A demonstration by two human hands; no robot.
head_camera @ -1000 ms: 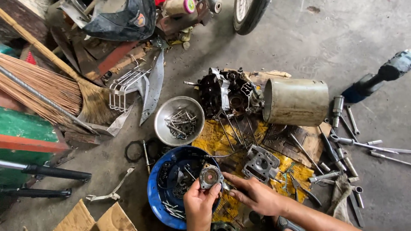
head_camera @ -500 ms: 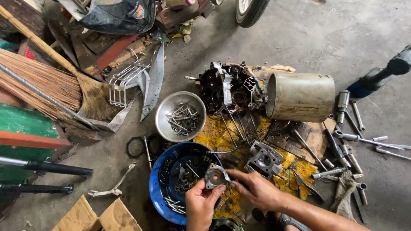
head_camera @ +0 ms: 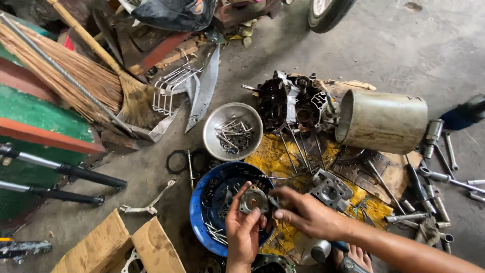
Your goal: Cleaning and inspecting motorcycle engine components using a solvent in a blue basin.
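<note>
My left hand [head_camera: 243, 230] holds a small round grey metal engine part [head_camera: 253, 199] over the blue basin [head_camera: 199, 215]. My right hand [head_camera: 308, 215] reaches in from the right, its fingertips pinched at the part's right edge on something too small to make out. The basin holds dark oily engine pieces and several bolts. Just right of my hands a grey cylinder head [head_camera: 330, 189] lies on a stained yellow cloth [head_camera: 270, 156].
A steel bowl of bolts [head_camera: 233, 131], a dark engine crankcase [head_camera: 293, 103] and a dented metal can [head_camera: 383, 121] lie ahead. Several wrenches and sockets [head_camera: 434, 177] lie at the right. A broom [head_camera: 96, 83], fork tubes [head_camera: 60, 174], a cardboard box [head_camera: 121, 247] and a wheel [head_camera: 328, 12] lie around.
The view has shifted slightly. Both hands stay over the basin; my right hand has closed in on the round part in my left hand.
</note>
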